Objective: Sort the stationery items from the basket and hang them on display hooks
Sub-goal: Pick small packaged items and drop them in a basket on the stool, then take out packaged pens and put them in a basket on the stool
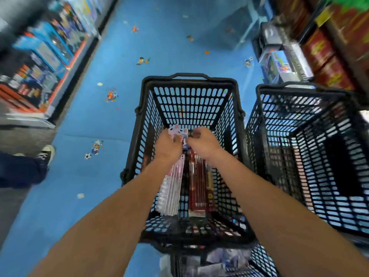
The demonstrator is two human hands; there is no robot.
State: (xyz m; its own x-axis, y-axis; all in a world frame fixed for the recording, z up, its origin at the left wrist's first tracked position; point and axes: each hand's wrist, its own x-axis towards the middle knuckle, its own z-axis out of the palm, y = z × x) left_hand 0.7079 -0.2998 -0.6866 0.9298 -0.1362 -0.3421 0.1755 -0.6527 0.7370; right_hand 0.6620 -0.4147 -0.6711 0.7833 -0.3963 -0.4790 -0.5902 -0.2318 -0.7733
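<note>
A black plastic basket (190, 80) stands on the blue floor right in front of me. Inside it lie long blister packs: a pink-and-white pack (172, 188) on the left and a dark red pack of pencils (198, 182) beside it. Both my hands reach into the basket. My left hand (168, 145) grips the top ends of small white-and-pink packets (176, 130). My right hand (203, 141) pinches the same bunch of packets from the right, fingers curled. What lies under my hands is hidden.
A second black basket (299, 88) stands close on the right. Another basket with clear packets (219, 260) sits at the bottom edge. Shelves of boxed goods (40, 56) line the left, more shelves (299, 47) the right. A person's leg and shoe (47, 154) is at left.
</note>
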